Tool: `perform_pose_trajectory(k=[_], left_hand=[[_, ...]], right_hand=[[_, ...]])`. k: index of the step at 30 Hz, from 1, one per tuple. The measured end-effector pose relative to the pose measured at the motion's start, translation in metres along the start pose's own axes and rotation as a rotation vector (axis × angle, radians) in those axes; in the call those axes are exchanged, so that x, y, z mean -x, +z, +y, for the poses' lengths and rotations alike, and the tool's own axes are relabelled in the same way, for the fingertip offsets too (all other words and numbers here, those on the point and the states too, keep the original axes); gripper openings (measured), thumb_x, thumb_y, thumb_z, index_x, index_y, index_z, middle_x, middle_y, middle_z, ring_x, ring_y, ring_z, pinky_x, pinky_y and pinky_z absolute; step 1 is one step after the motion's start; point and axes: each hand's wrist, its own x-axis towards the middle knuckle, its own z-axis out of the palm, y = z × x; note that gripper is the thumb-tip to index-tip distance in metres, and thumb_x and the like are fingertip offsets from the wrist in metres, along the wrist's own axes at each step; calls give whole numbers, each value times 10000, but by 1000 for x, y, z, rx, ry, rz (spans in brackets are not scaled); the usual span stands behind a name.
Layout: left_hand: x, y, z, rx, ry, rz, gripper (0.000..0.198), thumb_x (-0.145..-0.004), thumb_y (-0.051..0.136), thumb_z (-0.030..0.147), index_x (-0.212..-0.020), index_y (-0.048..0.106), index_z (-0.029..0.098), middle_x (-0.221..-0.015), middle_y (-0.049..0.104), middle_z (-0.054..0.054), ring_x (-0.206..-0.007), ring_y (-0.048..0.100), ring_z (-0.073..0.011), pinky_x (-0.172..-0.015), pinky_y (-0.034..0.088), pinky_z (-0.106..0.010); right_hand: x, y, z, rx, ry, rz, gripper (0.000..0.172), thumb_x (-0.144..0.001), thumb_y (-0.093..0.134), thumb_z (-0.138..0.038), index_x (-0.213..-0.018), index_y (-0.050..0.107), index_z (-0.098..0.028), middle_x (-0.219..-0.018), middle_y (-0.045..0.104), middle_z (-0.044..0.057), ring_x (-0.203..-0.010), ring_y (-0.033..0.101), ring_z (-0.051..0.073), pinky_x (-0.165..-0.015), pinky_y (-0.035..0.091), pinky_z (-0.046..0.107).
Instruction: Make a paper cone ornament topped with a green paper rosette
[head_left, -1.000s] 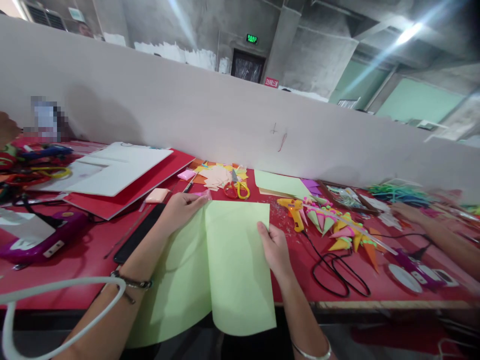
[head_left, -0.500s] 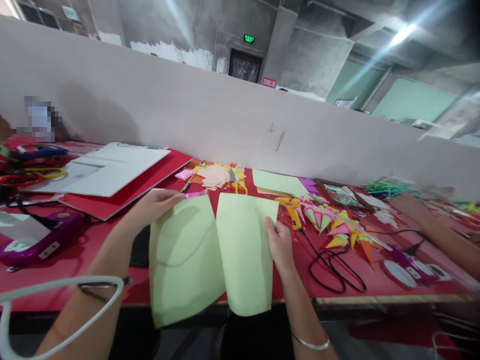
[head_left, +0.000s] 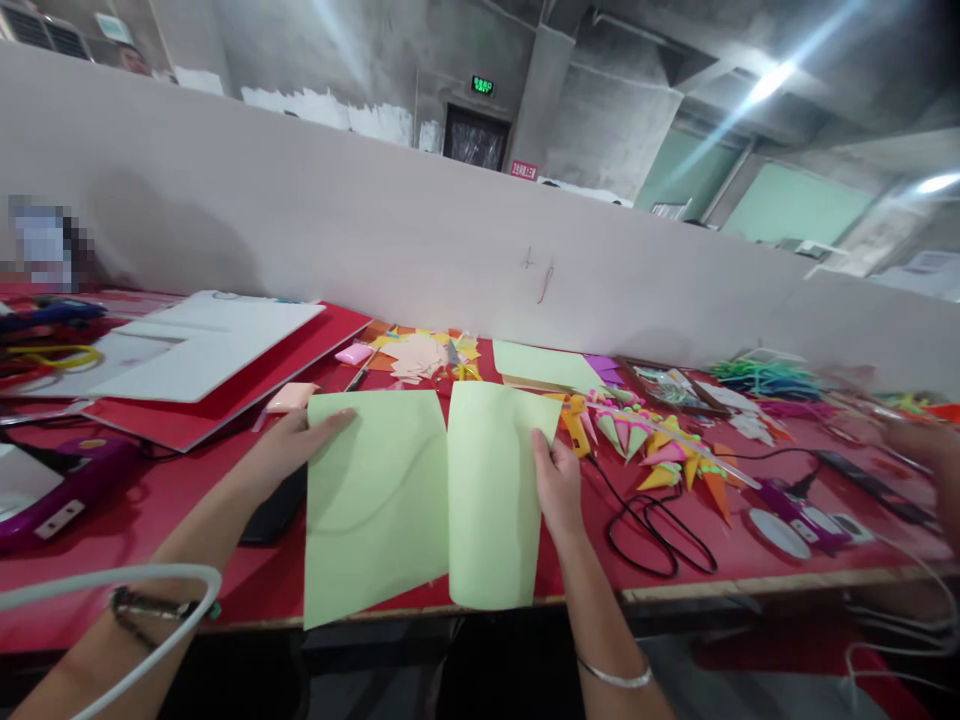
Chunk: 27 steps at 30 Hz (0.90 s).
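Observation:
A light green sheet of paper is held up over the near edge of the red table, bent along a vertical fold near its middle. My left hand grips the sheet's upper left edge, thumb on the front. My right hand pinches the right edge of the folded-over half. The sheet's lower edge hangs past the table edge.
Beyond the paper lie a yellow glue gun, coloured paper cones, a black cable, scissors on paper scraps and another green sheet. White boards lie on the left, a purple device nearer. Another person's hand is far right.
The paper has been lifted and shifted left and away from me. The right half has folded further over, narrowing it. The left hand slid from the top edge down to the left corner.

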Motion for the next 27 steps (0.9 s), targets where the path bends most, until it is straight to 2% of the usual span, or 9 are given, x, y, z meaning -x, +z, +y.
perform_pose_trajectory(k=[3,5,10,14,22,25,27], left_hand=[[8,-2,3,-62,89,218,369,-585,692,462,-765,613,149,-554,659,29,-446,587,-122,-396,463,-179],[11,-7,3,-120,89,280,366,-594,672,484,-720,604,148,-506,636,37,-398,562,-127,-346,434,-189],[10,-20,-3,-218,112,280,390,-623,617,534,-694,593,151,-502,624,36,-401,552,-134,-361,432,-203],[12,-26,-5,-365,161,359,391,-642,579,540,-677,590,151,-483,577,46,-393,507,-115,-350,391,-186],[10,-36,-9,-706,301,441,410,-674,491,538,-557,535,147,-438,462,45,-413,436,-98,-342,290,-165],[10,-36,-9,-668,298,451,388,-661,531,519,-542,530,149,-419,459,49,-399,431,-93,-333,286,-159],[10,-36,-11,-461,257,396,345,-642,577,502,-638,577,156,-473,535,50,-415,476,-100,-352,347,-162]], right_hand=[[0,-1,2,-6,5,-5,375,-779,449,-489,-586,455,-168,-530,392,-45,-524,329,101,-510,293,225],[0,-1,2,6,11,-6,382,-779,448,-497,-599,475,-161,-532,402,-44,-524,335,101,-508,298,225],[1,2,3,42,14,-6,393,-773,459,-507,-598,478,-156,-519,385,-50,-507,323,94,-486,289,222],[1,3,4,52,14,-13,383,-774,459,-499,-610,481,-154,-529,384,-46,-516,327,96,-483,284,222],[1,6,6,167,-39,27,424,-770,459,-490,-526,261,-205,-502,232,-70,-486,254,78,-451,218,221],[2,8,5,179,-67,39,429,-772,458,-481,-522,240,-209,-496,223,-72,-480,243,75,-446,209,222],[3,8,5,176,-67,50,427,-774,459,-475,-521,240,-209,-494,219,-74,-480,241,74,-446,211,222]])
